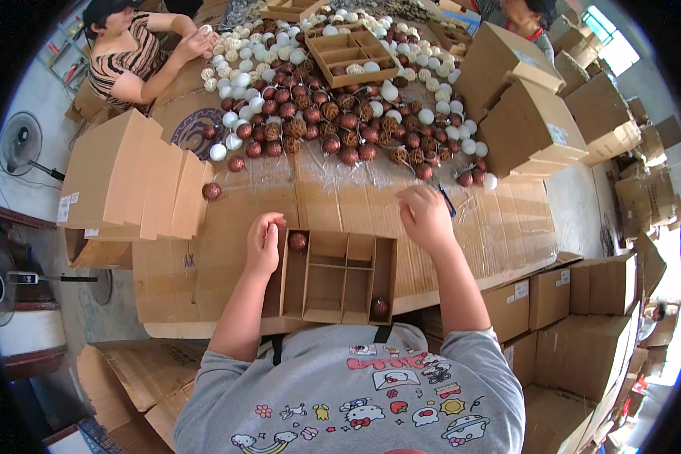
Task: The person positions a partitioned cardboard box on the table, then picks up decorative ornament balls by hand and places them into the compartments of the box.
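Note:
In front of me on the table is a shallow cardboard box (345,266) with dividers. One dark red ball (298,241) sits in its upper left compartment, and another shiny red ball (380,307) in the lower right one. My left hand (264,240) is beside the box's left rim, its fingers curled together; whatever they may hold is hidden. Above and right of the box is my right hand (425,215), with bent fingers drawn in over the tabletop. I cannot make out anything in it. A dark blue slim tool (447,201) lies just past that hand.
Red, brown wicker and white balls (348,121) spread across the far table, with a divided box (352,57) among them. Stacked cartons stand left (121,178) and right (533,125). A co-worker (140,53) handles something at the far left. Open cartons (583,333) are at my right.

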### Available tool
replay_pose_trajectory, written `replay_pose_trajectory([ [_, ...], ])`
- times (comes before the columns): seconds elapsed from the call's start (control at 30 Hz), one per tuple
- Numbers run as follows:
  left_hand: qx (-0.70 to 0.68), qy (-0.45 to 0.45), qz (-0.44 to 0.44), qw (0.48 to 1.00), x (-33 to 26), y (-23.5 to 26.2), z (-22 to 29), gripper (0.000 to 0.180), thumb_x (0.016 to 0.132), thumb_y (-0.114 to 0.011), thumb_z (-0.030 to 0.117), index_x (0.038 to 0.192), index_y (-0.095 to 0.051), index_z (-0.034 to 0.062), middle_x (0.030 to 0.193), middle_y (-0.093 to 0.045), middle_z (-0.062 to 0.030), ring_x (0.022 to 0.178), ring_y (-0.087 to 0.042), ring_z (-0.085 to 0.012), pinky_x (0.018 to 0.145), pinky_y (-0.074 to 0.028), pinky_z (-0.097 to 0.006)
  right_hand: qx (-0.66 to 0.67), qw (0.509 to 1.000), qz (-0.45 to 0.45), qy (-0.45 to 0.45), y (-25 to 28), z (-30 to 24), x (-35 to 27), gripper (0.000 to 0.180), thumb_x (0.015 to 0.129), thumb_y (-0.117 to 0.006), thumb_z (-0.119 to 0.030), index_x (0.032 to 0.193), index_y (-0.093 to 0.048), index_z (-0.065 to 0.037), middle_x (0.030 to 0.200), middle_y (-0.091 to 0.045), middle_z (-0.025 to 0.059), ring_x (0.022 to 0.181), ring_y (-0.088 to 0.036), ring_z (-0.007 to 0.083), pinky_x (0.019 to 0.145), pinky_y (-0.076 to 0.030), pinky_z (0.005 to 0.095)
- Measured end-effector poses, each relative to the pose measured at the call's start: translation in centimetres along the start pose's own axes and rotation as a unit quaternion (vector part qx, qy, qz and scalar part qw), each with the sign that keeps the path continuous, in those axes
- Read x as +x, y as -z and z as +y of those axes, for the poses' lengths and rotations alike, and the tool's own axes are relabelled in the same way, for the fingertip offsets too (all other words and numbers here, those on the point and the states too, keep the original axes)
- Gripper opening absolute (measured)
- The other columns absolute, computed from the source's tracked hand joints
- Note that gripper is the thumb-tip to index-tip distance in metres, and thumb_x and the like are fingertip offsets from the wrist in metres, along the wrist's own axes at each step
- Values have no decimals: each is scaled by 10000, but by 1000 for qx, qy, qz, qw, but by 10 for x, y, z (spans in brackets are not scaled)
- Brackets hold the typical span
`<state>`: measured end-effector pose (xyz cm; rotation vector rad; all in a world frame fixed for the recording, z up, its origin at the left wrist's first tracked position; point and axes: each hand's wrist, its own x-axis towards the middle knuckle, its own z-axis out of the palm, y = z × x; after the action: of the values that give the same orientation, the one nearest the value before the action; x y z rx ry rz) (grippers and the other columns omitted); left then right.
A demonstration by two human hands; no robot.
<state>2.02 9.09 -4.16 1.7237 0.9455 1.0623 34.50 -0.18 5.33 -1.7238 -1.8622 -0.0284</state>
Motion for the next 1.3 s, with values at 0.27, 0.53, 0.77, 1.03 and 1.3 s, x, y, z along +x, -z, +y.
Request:
replay_pose_trajectory([
  [0.27, 254, -132, 139, 948, 84, -12, -1, 74, 862, -559, 86, 907, -587, 35, 906, -607, -145, 883, -560, -334, 797, -447, -416, 19, 995, 66, -78, -29, 65, 109, 137, 787, -586, -80, 883, -655, -13, 885, -646, 165, 862, -599, 361, 774, -488, 426],
  [0.53, 342, -61, 73, 935, 98, -19, -1, 51, 772, -609, 135, 782, -606, 84, 890, -596, -84, 932, -548, -304, 771, -420, -436, -164, 975, 49, -143, -44, 185, 192, 192, 785, -566, -138, 902, -673, -27, 948, -620, 194, 919, -575, 379, 815, -468, 469],
  [0.77, 358, -31, 55, 932, 100, -16, 0, 48, 746, -629, 135, 777, -605, 106, 897, -595, -56, 947, -549, -286, 782, -419, -423, -219, 893, -96, -381, -59, 243, 246, 614, 794, -568, -294, 1368, -421, -131, 1348, -454, 166, 1206, -467, 363, 998, -392, 477],
  [1.03, 353, -43, 57, 933, 101, -17, 1, 95, 702, -653, 120, 774, -591, 106, 885, -596, -47, 939, -554, -285, 768, -420, -420, -234, 862, -147, -425, -73, 237, 288, 718, 799, -570, -495, 1438, -342, -259, 1454, -388, 64, 1261, -456, 293, 1003, -392, 485],
  [1.3, 356, -28, 75, 931, 99, -15, 2, 104, 688, -657, 122, 768, -592, 113, 869, -598, -38, 928, -557, -277, 763, -422, -418, -204, 878, -147, -408, -86, 256, 299, 708, 819, -502, -631, 1428, -363, -298, 1453, -378, 113, 1261, -450, 331, 1004, -383, 519],
])
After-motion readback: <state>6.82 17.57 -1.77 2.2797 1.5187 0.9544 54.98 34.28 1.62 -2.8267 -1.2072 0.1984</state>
